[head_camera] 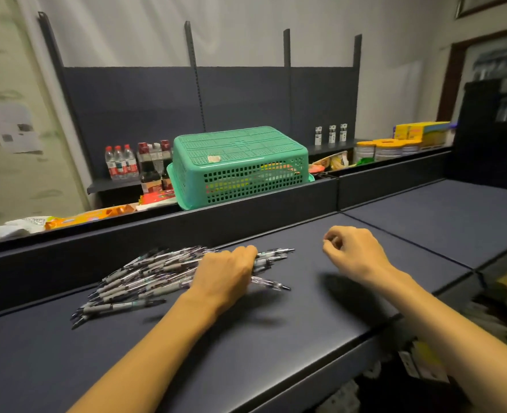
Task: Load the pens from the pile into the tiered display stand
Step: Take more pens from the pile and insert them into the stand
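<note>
A pile of several grey-and-clear pens (145, 275) lies on the dark blue shelf top (276, 323), left of centre. My left hand (228, 272) rests on the right end of the pile with its fingers curled around a bunch of pens; pen tips stick out to the right of it. My right hand (356, 251) hovers over the shelf to the right, fingers loosely curled, nothing in it. No tiered display stand is in view.
An upturned green plastic basket (240, 162) sits behind the raised back ledge. Water and dark drink bottles (136, 162) stand left of it. Tins (386, 149) and yellow boxes (419, 132) line the far right. The shelf's front edge drops off at the lower right.
</note>
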Demonstrator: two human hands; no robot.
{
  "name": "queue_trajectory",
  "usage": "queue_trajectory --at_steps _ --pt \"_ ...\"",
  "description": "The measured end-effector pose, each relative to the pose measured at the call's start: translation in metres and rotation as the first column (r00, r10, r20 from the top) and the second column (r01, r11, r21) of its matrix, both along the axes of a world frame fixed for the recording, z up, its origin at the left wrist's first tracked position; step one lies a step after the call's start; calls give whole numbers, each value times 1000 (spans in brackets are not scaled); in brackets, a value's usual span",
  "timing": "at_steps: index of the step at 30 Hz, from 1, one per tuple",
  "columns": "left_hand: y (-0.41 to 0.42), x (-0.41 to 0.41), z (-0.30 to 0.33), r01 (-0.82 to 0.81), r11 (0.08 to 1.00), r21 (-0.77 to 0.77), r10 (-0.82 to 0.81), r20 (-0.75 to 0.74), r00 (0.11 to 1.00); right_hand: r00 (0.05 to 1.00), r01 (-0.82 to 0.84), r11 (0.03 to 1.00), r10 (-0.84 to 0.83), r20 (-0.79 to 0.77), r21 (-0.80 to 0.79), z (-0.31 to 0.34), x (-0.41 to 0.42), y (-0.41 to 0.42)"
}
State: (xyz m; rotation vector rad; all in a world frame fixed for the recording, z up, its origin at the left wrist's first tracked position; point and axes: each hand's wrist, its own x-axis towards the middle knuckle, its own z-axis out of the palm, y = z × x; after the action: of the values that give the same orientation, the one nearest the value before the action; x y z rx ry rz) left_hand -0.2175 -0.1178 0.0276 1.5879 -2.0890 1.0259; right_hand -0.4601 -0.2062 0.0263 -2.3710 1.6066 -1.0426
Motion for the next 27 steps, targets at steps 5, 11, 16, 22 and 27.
queue_trajectory --at_steps 5,11,16,22,27 --pt "-23 -62 9 -33 999 35 34 -30 999 1000 20 999 -20 -1 -30 5 -59 -14" --pt "-59 -151 6 -113 987 111 116 -22 993 1000 -2 1000 2 -4 -21 1 -149 -46" --pt "-90 -234 4 -142 980 142 152 -64 986 996 -41 999 38 -79 -28 8 -232 -79" --pt "-135 -318 8 -164 972 170 184 -111 977 994 -68 998 67 -90 -9 15 -309 -126" --pt "-191 -369 9 -139 971 193 166 -135 977 993 -101 995 102 -65 25 11 -360 -175"
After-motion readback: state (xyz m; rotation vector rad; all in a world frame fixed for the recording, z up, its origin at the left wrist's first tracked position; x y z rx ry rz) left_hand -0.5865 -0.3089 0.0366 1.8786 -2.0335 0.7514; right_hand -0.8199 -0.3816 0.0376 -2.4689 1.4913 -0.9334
